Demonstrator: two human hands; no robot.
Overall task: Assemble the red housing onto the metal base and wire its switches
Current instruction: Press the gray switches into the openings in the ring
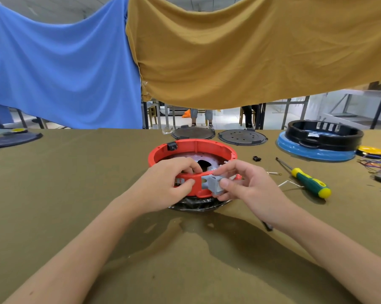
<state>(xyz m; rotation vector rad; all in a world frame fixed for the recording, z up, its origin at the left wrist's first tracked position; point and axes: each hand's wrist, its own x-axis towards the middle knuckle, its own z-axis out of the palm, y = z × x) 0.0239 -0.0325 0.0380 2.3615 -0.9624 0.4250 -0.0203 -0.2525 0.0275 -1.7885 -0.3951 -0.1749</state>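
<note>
The red housing (193,148) sits at the middle of the counter (75,194), a ring open at the top, with a perforated metal base (198,160) visible inside it and a dark part beneath its near edge. A black switch (172,146) is seated in the far-left wall of the ring.

The left hand (167,183) grips the near rim of the housing, fingers curled over the top edge and thumb pressed against the outer wall. The right hand (242,185) pinches a small grey switch block (216,184) between thumb and fingers, held against an opening in the near wall of the housing.

To the right on the counter lie a screwdriver with a green and yellow handle (306,179), loose coloured wires (378,164), and a black ring stacked on a blue part (321,141). Two dark round plates (242,137) lie behind the housing.
</note>
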